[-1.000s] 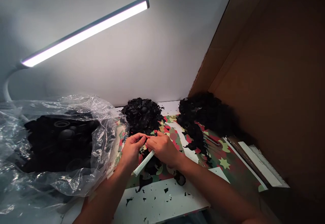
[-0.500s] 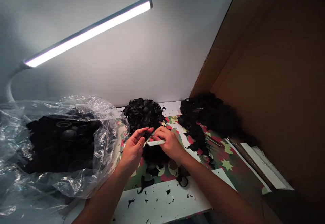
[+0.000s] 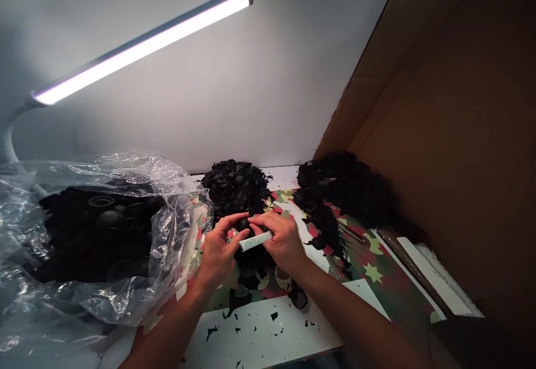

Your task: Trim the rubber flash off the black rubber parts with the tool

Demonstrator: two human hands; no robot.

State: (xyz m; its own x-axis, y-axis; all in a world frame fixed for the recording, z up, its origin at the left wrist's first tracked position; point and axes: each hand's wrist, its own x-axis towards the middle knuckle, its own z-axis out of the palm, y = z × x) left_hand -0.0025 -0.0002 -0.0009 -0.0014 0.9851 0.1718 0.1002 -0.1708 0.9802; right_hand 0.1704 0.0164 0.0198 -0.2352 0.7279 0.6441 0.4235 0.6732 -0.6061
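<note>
My left hand (image 3: 218,249) pinches a small round black part (image 3: 242,224) between thumb and fingers. Held in my right hand (image 3: 288,246) is a flat white strip-like tool (image 3: 255,241), its end pointing left toward my left thumb; what lies at its other end is hidden by the hand. The right fingertips also touch the black part's right side. Under both hands lies a dark heap of black pieces (image 3: 253,260), partly covered by them. Behind stands a pile of black scraps (image 3: 237,187).
A clear plastic bag (image 3: 176,240) of black round parts sits at left, below a lit lamp (image 3: 146,45). More black trimmings (image 3: 347,185) lie at right by a cardboard panel (image 3: 444,106). A metal tool (image 3: 354,232) and white strips (image 3: 433,274) rest nearby on the patterned sheet.
Both hands have drawn closer together round the black part, which now shows its round face. The white tool has tilted, its left end lower. The view has shifted slightly.
</note>
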